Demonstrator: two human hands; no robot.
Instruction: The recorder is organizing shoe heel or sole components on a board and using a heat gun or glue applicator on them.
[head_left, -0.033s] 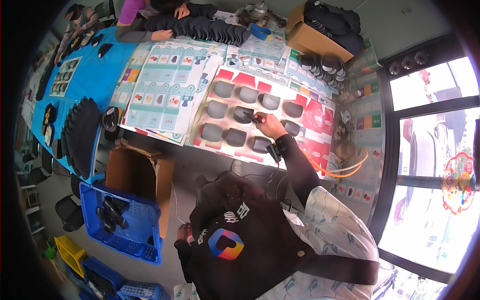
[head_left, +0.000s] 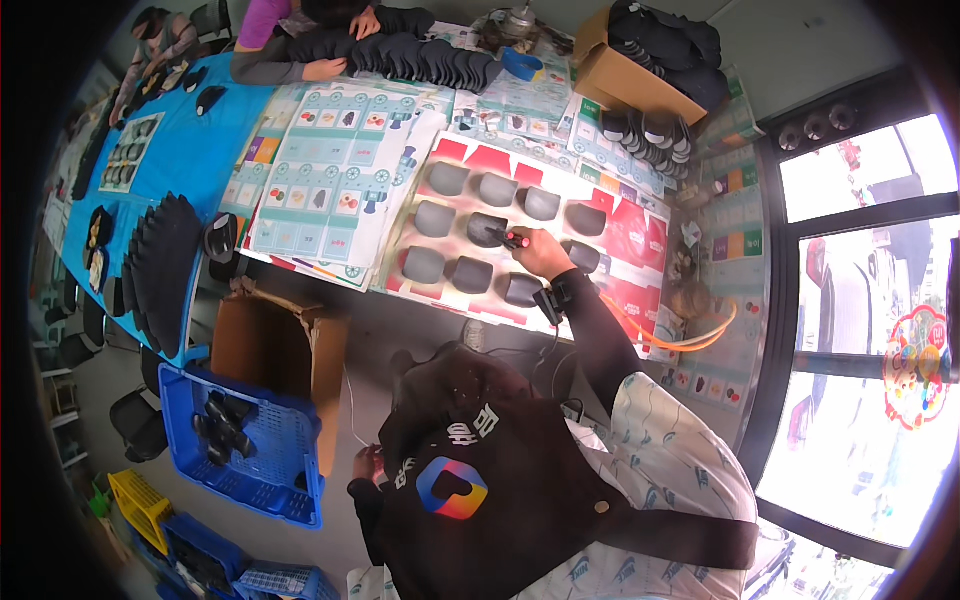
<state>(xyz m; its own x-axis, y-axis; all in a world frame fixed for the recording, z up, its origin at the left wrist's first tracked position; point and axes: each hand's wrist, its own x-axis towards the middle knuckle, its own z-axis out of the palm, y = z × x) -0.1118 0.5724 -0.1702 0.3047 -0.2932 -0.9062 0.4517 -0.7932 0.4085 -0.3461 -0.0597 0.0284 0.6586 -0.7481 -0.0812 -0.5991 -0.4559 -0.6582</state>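
Note:
My right hand (head_left: 540, 254) reaches over the table, its fingers wrapped round a small black tool with red ends, which looks like a spray gun (head_left: 515, 239). The tool is above a dark curved piece (head_left: 487, 230) in the middle row. Around it, several similar grey and black curved pieces (head_left: 449, 179) lie in rows on a red and white printed board (head_left: 630, 290). Pale, misty patches surround some of them. My left hand (head_left: 369, 463) is low beside my dark apron (head_left: 450, 420). Its fingers are too small and partly hidden to read.
An orange hose (head_left: 700, 345) loops at the board's right. Printed sheets (head_left: 330, 170) lie to the left. Farther back are a cardboard box (head_left: 635, 80) of black pieces and another person's arm (head_left: 270, 68). Below stand an open carton (head_left: 265, 345) and a blue crate (head_left: 180, 420).
The orange hose has shifted slightly beside the board. My right hand and the tool stay over the same piece, almost unmoved.

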